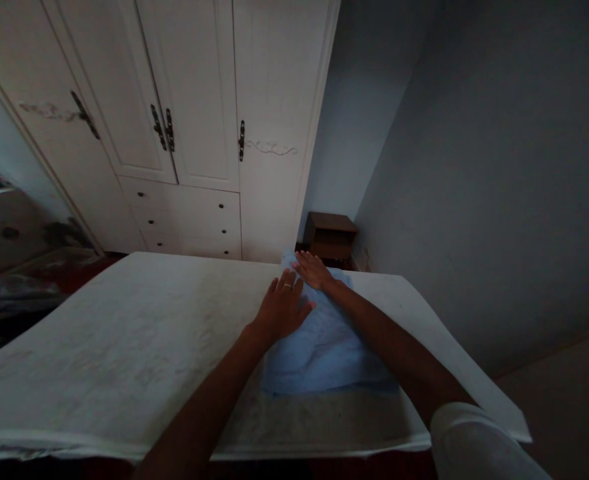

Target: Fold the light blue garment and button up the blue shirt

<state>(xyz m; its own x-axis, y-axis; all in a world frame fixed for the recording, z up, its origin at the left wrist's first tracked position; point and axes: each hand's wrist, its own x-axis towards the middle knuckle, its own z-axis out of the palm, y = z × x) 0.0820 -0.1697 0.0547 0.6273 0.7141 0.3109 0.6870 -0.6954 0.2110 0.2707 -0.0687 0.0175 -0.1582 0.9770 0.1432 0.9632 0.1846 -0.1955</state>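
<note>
A light blue folded cloth [319, 353], perhaps a garment, lies on the pale, stained top of a mattress-like surface [139, 333]. My left hand [283, 303], with a ring on one finger, rests on the cloth's left side, its fingers spread and pointing away from me. Flat on the far end of the cloth is my right hand [311, 268], fingers stretched toward the left. Neither hand grips the fabric. The right forearm crosses over the cloth's right side and hides part of it.
A white wardrobe [199, 157] with dark handles and several drawers stands beyond the far edge. Beside it, in the corner, is a small brown nightstand [332, 227]. A grey wall [499, 187] runs along the right. Clear plastic-like items [19, 293] lie at the left.
</note>
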